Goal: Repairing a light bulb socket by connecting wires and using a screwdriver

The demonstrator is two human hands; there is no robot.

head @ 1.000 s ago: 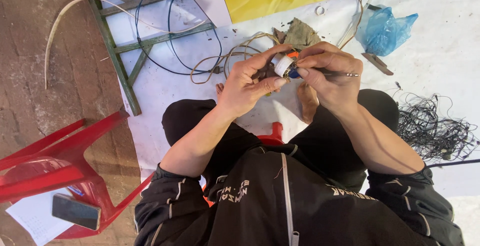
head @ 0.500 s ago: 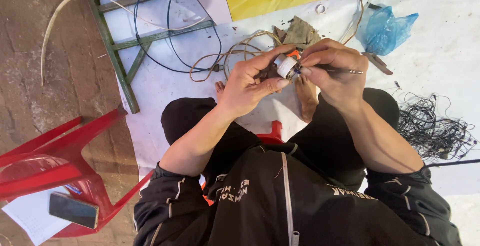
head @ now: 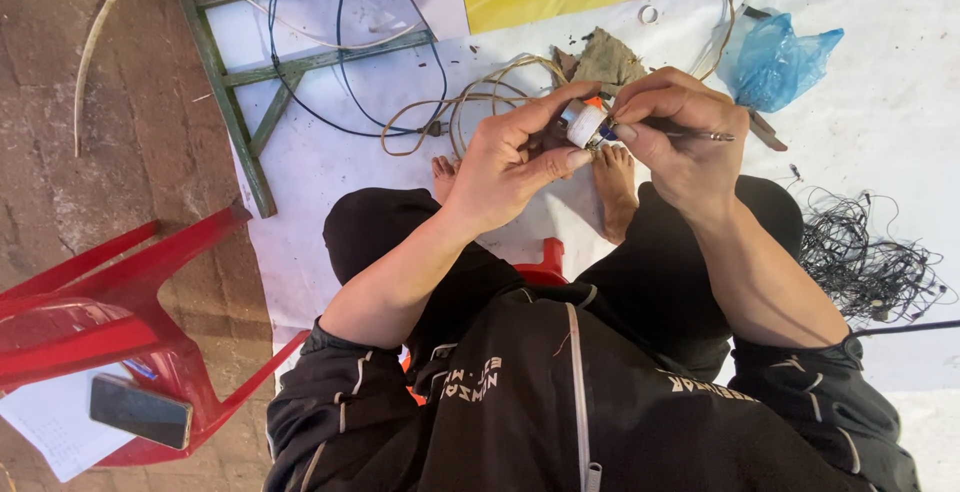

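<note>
Fingers (head: pixel 560 107) of left hand (head: pixel 510 167) clamp small white cylinder (head: pixel 581 123) at 12 o'clock; right hand (head: pixel 680 142) pinches thin metal tool (head: pixel 700 135), tip touching cylinder, above white sheet (head: pixel 880 132).

**Dark jacket, bare feet**

The person is wearing a black zip-up jacket (head: pixel 560 402) with a grey zipper (head: pixel 578 392) running down the middle and pale lettering on both sides of the chest. The sleeves (head: pixel 330 392) are sitting pushed up past the elbows. Black trousers (head: pixel 660 282) are covering the legs, and the feet (head: pixel 615 177) are showing bare.
</note>
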